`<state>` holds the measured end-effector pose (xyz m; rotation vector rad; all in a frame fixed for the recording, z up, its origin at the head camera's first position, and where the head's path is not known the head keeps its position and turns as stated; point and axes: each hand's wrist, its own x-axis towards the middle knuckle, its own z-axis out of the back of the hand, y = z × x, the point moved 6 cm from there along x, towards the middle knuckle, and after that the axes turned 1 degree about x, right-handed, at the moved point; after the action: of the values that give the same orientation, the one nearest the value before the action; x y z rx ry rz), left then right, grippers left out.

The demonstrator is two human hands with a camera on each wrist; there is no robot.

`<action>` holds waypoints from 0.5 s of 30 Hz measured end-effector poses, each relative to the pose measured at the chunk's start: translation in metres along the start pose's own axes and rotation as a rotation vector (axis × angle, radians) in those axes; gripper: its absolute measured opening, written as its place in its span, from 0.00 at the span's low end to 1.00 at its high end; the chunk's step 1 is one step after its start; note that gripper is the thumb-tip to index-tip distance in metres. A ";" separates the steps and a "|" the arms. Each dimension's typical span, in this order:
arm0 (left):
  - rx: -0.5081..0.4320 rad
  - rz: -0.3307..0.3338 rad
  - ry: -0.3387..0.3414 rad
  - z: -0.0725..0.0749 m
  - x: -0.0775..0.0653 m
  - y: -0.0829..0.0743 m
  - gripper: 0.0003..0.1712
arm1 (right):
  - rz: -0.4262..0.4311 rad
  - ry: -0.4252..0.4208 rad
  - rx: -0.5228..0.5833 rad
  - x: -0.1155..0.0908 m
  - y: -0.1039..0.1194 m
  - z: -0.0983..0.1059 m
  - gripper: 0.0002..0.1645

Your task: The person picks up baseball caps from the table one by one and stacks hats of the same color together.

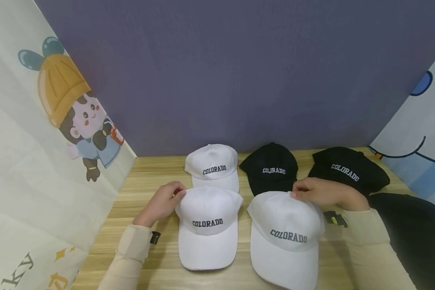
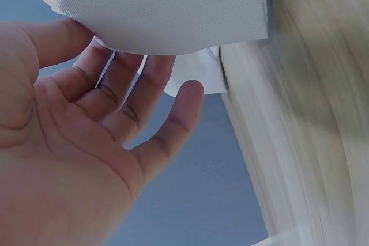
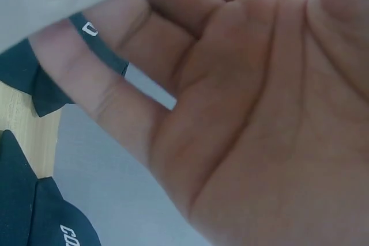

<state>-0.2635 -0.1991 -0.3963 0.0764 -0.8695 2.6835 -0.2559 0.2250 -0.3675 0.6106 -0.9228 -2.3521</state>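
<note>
Two white caps with dark COLORADO lettering lie side by side at the front. My left hand (image 1: 162, 202) pinches the left white cap (image 1: 207, 250) at the upper left of its crown. In the left wrist view its thumb lies at the cap's edge (image 2: 173, 12), the little finger sticks out free, and the other fingertips are hidden behind the fabric. My right hand (image 1: 324, 191) grips the right white cap (image 1: 284, 262) by the top of its crown. A dark strap with a pale end (image 3: 150, 86) crosses the curled fingers in the right wrist view.
Behind stand another white cap (image 1: 212, 159), a black cap (image 1: 273, 161) and a second black cap (image 1: 348, 169) at the right. A large black item (image 1: 417, 225) lies beside my right sleeve. The wooden table (image 1: 145, 173) meets a dark panel (image 1: 221, 80) and printed side walls.
</note>
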 end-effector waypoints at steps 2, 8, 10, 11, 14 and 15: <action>0.002 0.001 0.000 -0.001 0.000 0.000 0.06 | 0.012 -0.003 -0.001 -0.001 0.001 0.000 0.12; 0.002 0.006 0.002 -0.002 0.001 0.000 0.06 | 0.057 -0.019 -0.003 -0.002 0.004 0.001 0.10; 0.003 0.004 0.001 -0.002 0.001 0.000 0.06 | 0.075 -0.022 0.005 -0.003 0.006 0.002 0.10; 0.005 0.002 -0.001 -0.002 0.001 0.000 0.06 | 0.079 -0.022 0.010 -0.003 0.007 0.002 0.09; 0.006 -0.003 -0.006 -0.002 0.001 0.000 0.06 | 0.090 -0.023 0.021 -0.003 0.010 0.002 0.09; 0.007 -0.003 -0.008 -0.003 0.001 0.000 0.06 | 0.093 -0.025 0.019 -0.004 0.011 0.002 0.09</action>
<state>-0.2642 -0.1973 -0.3982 0.0895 -0.8614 2.6854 -0.2511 0.2215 -0.3574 0.5358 -0.9650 -2.2755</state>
